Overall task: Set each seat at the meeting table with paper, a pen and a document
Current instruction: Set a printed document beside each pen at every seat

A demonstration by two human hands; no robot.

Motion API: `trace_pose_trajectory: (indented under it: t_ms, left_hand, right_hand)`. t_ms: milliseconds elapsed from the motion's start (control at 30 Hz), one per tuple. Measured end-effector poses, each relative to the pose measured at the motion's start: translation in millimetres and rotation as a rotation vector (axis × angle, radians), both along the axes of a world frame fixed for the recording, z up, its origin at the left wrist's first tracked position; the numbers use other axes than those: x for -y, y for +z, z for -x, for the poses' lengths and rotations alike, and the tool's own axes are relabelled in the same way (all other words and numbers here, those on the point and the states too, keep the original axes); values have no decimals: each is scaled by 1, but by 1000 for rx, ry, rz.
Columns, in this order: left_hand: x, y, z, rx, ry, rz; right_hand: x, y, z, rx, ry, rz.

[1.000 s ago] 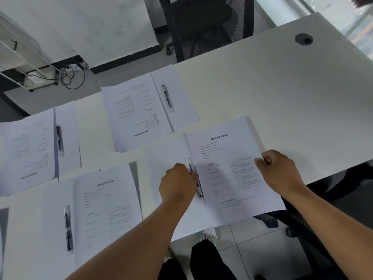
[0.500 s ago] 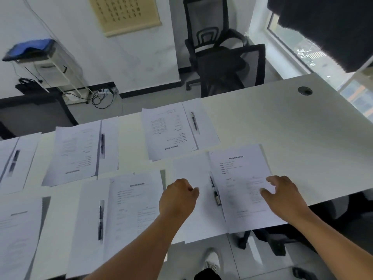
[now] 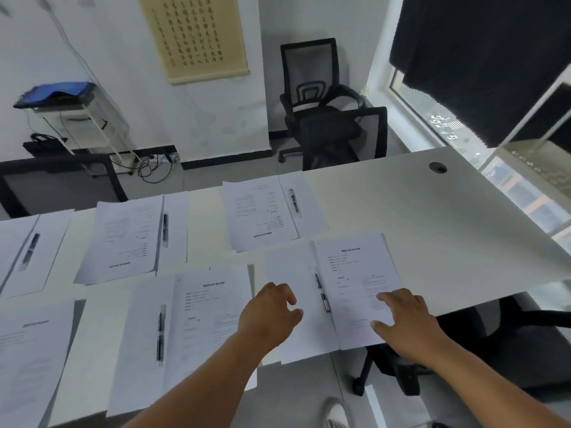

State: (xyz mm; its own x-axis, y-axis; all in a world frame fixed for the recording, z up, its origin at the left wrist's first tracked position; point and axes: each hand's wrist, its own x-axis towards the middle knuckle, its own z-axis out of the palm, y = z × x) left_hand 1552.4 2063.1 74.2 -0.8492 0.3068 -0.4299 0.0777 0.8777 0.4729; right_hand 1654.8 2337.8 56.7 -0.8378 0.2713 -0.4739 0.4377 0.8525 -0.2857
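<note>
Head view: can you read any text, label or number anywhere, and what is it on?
None is legible.
Wall scroll: columns of characters, too small.
Nearest document under the right hand: heading and print blurred.
Other documents: print blurred.
Pens: no readable marking.

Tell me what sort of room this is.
Most likely an office meeting room: a long white table laid with repeated sets of paper, a pen and a printed document, with black mesh office chairs standing around it.
</note>
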Motion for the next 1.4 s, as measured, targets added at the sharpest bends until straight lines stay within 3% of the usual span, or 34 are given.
trace_pose_trajectory:
  t_ms: [567,1067,1400]
  left_hand:
    - [-41,-75,4,15,-182,351]
    - [-50,-117,15,16,-345,443]
    - [-51,-124,20,27,-357,417]
  right_hand:
    - [-72,-77,47,161,291,29]
    - [-88,-116,50,121,477,-47]
    - [-97,-121,53,79,465,-59]
